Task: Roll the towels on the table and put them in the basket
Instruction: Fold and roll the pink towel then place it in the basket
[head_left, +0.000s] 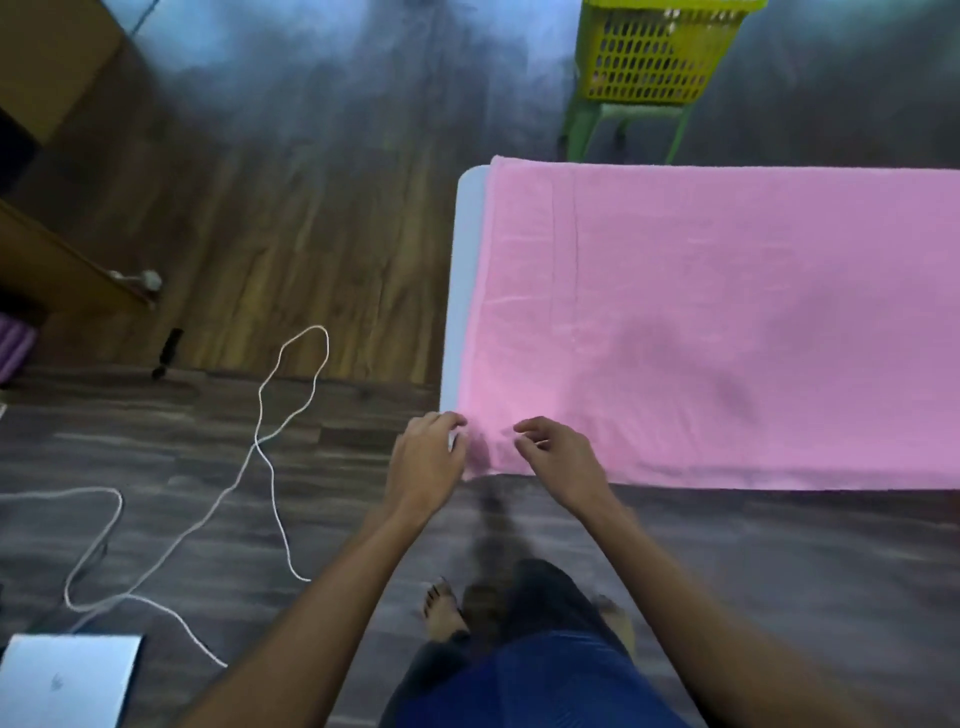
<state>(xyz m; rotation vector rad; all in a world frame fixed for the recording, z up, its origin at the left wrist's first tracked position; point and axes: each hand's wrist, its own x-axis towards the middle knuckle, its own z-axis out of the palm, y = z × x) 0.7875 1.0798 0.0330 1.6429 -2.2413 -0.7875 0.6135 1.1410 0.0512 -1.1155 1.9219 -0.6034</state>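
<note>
Lying beneath right grip (561, 457), beside left grip (428, 457): towel (727, 322).

On the table (467, 260), a towel (727, 322); behind, a basket (660, 57) atop a stool (587, 122); left, on the floor (311, 234), a cable (270, 410).

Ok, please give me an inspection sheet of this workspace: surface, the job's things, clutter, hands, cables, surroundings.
Surface: light table, mostly covered by the towel; a bare strip shows along its left edge.
Job's things: pink towel spread flat, not yet rolled; yellow basket on a green stool beyond the table, its inside not visible.
Clutter: closed laptop and small dark object on the floor.
Hands: left hand and right hand at the towel's near left corner, fingers curled; grip too blurred to tell.
Cables: white cable looping loose over the floor.
Surroundings: wood-pattern floor; wooden furniture far left.
</note>
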